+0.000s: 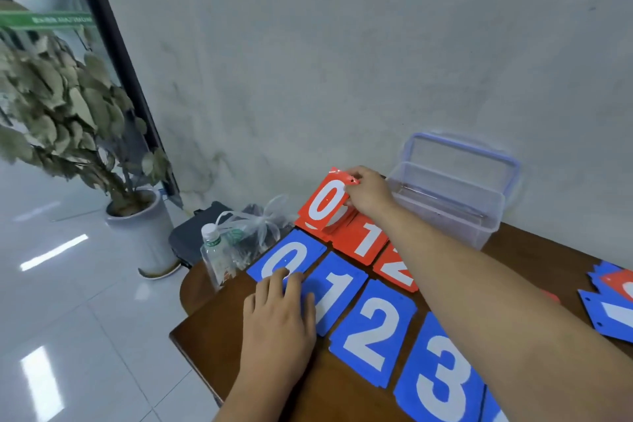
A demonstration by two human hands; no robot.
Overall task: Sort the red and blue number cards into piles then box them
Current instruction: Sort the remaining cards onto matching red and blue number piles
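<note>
Blue number cards lie in a row on the brown table (212,346): blue 0 (291,252), blue 1 (339,288), blue 2 (373,332) and blue 3 (442,377). Behind them lie red 1 (366,238) and red 2 (394,271). My right hand (368,192) pinches the top corner of a red 0 card (323,204) over a small red stack. My left hand (277,312) rests flat, fingers straight, on the blue 0 and blue 1 cards. A clear plastic box (448,205) stands open at the back, lid up.
A loose heap of blue and red cards (609,305) lies at the right edge. A water bottle (214,257) and a plastic bag (253,229) sit at the table's left corner. A potted plant (137,216) stands on the floor beyond. The wall is close behind.
</note>
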